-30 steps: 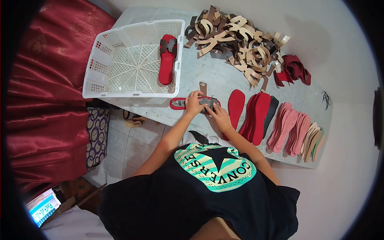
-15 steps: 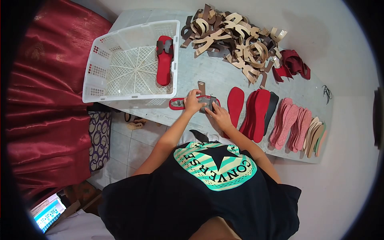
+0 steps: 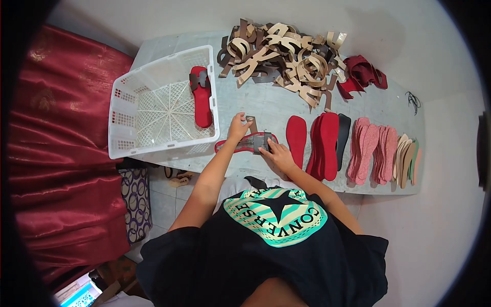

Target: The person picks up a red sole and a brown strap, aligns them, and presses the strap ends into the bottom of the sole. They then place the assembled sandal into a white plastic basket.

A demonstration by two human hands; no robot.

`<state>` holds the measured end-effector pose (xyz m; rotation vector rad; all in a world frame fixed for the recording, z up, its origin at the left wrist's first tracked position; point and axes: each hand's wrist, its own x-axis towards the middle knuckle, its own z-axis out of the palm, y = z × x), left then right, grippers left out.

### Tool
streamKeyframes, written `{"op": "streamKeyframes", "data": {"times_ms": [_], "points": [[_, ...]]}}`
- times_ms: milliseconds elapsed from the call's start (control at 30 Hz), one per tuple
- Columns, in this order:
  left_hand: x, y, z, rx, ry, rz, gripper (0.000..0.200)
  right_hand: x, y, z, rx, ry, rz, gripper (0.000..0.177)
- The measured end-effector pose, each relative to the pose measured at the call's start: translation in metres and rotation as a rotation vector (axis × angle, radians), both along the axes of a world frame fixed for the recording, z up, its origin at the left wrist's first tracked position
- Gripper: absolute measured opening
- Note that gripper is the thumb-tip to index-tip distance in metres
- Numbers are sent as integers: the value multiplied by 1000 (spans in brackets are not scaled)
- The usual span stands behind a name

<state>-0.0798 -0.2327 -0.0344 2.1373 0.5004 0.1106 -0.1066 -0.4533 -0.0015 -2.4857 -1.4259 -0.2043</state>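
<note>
From where I stand, 1 sandal looks done; it lies in the basket. A 2nd looks partway: its sole is on the table under the hands, the strap across it and 1 end jutting past the edge. The right hand is open, fingers on the strap; the left hand is by that end, its grip unclear. Red soles and pink soles lie strapless, near piled straps.
</note>
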Motion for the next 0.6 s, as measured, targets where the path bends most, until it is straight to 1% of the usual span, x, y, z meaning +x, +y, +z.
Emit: {"op": "streamKeyframes", "data": {"times_ms": [67,100,167,200,267,400,500,567,600], "points": [[6,1,-7,-134,77,27,47,0,-1,-4,-2,4,-4,37],[9,1,-8,-132,76,21,47,0,-1,-5,-14,-8,-1,38],[12,2,-12,-237,52,31,37,-1,-1,-8,-26,-19,1,38],[13,2,-7,-235,52,30,37,-1,0,-8,-23,-15,0,38],[15,1,1,-228,31,-45,27,-1,-1,-9,-19,-10,-2,38],[16,-4,15,-210,-37,-106,22,-2,0,-6,-8,3,-4,38],[14,-6,19,-269,-7,-136,19,-3,1,-1,26,26,-10,35],[9,-6,27,-403,-58,-205,14,-4,2,3,54,49,-17,34],[5,-6,33,-403,-56,-205,14,-4,2,4,56,44,-17,33]]}}
